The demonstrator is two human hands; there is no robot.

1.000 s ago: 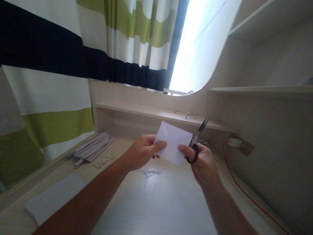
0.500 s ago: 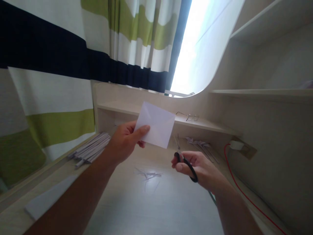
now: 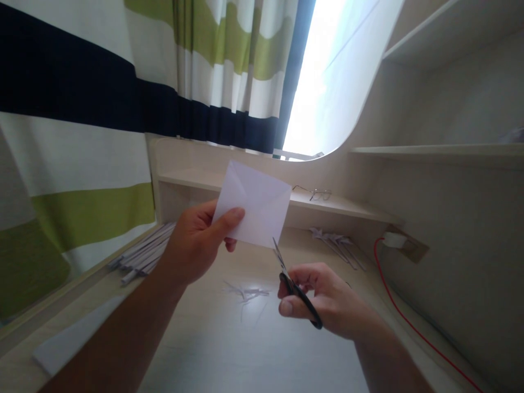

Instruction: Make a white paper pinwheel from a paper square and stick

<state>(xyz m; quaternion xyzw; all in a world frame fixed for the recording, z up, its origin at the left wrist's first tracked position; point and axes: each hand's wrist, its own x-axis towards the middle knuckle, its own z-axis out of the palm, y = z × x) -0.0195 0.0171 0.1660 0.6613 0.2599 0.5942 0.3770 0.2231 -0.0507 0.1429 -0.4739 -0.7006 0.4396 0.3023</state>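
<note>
Currently the left hand (image 3: 196, 245) pinches a folded white paper (image 3: 254, 203) by its lower left corner, thumb on the front face, holding it raised above the desk (image 3: 262, 349). Below and to the right, the right hand (image 3: 327, 300) is closed around the black handles of the scissors (image 3: 295, 284); the blade tips point up at the paper's lower edge, just beside it. Paper scraps (image 3: 248, 293) lie on the desk between the hands. Rolled paper strips (image 3: 143, 254) lie left of the left hand.

Scissors (image 3: 295, 286) handles hidden in right hand (image 3: 327, 300)
</note>
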